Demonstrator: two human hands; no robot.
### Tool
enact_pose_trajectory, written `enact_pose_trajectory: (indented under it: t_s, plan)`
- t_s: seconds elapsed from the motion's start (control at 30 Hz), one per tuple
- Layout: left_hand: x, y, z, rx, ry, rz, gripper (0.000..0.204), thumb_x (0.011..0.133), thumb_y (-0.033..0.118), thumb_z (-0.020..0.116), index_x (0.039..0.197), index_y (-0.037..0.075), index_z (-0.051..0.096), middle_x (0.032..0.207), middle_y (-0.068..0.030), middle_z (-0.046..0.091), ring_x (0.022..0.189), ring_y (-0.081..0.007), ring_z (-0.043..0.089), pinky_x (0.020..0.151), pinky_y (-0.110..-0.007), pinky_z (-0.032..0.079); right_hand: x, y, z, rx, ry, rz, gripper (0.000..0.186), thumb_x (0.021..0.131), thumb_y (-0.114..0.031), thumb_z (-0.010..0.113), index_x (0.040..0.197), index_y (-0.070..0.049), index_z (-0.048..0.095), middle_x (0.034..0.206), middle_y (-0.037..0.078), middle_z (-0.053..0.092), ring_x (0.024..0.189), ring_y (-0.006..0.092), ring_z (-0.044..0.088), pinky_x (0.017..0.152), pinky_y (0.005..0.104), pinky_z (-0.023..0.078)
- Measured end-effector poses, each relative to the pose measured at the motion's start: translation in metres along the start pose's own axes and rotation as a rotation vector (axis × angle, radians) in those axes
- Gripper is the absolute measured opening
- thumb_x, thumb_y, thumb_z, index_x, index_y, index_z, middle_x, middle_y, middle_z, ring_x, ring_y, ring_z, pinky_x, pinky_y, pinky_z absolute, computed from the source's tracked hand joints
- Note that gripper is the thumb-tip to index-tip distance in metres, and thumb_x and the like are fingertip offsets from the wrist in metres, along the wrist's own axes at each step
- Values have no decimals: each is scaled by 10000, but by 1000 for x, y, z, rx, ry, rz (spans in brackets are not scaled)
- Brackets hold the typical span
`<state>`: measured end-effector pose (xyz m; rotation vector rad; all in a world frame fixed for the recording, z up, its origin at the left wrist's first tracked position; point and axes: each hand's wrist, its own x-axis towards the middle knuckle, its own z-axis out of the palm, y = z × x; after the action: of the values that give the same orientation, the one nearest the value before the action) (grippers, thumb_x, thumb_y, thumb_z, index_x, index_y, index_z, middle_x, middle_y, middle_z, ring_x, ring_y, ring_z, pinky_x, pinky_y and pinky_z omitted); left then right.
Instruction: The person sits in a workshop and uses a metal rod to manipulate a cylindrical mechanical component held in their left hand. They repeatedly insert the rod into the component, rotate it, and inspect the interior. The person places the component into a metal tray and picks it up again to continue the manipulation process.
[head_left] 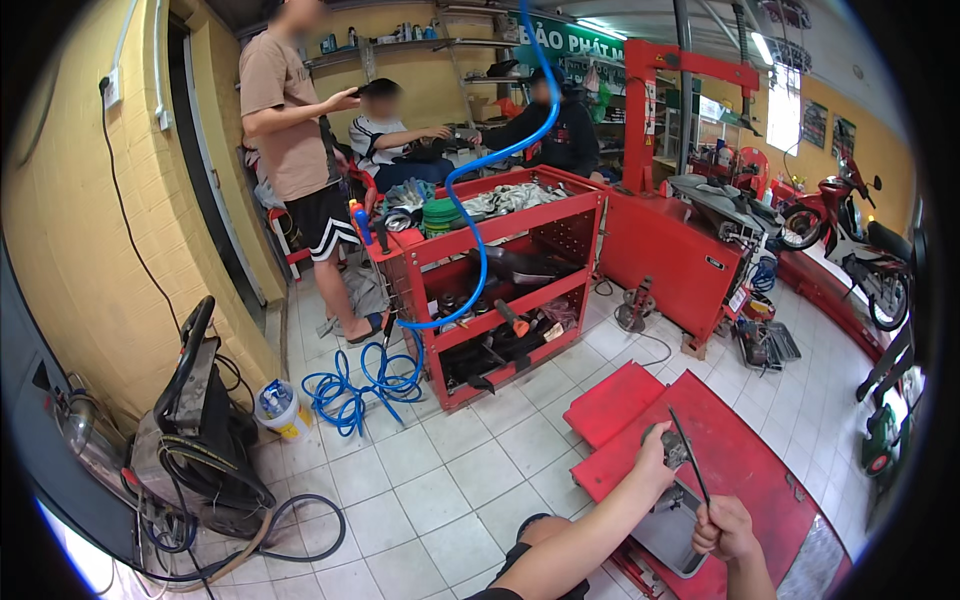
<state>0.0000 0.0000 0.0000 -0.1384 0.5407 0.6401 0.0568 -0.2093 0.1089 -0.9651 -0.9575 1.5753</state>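
Red steel platform (740,455) lies under both hands, low on the tiled floor (470,470). Left hand (655,455) is closed around a small grey metal part (676,450) at the upper end of a thin dark rod (690,455). Right hand (725,528) sits lower and nearer the body, fist closed on the rod's bottom end. The rod runs slanted between the two hands, upper tip sticking out past the left hand. Just below the left hand and left of the right hand, a grey metal tray (672,535) rests on the platform (contents too blurred to tell).

Beyond the left hand, well apart, stands a red tool cart (500,280) with cluttered shelves; a blue air hose (470,200) hangs down across it and coils on the floor beside it. Far left of the hands, against the yellow wall (80,220), a grey machine (200,430) with black cables. Three people (300,120) gather behind the cart. Far right of the right hand, a red motorbike (850,235) is parked.
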Motion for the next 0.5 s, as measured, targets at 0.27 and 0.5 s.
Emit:
enact_pose_trajectory:
  t_s: [0.27,0.5]
  plan:
    - [4,-2,-11,153,136,77,290,801,227,784,956,102,573,797,-60,620,660,-224,646,601,-400,570,-61,58,-89,36,318,-140,465,1055,-462,387,790,-88,468,485,-48,195,354,74,163,348,275,134]
    - [17,-6,-34,269,207,76,302,800,235,795,972,113,579,794,-48,610,691,-210,644,624,-393,571,-75,127,-142,131,530,-123,421,1055,-458,380,824,-110,430,471,-52,188,328,67,167,312,271,136]
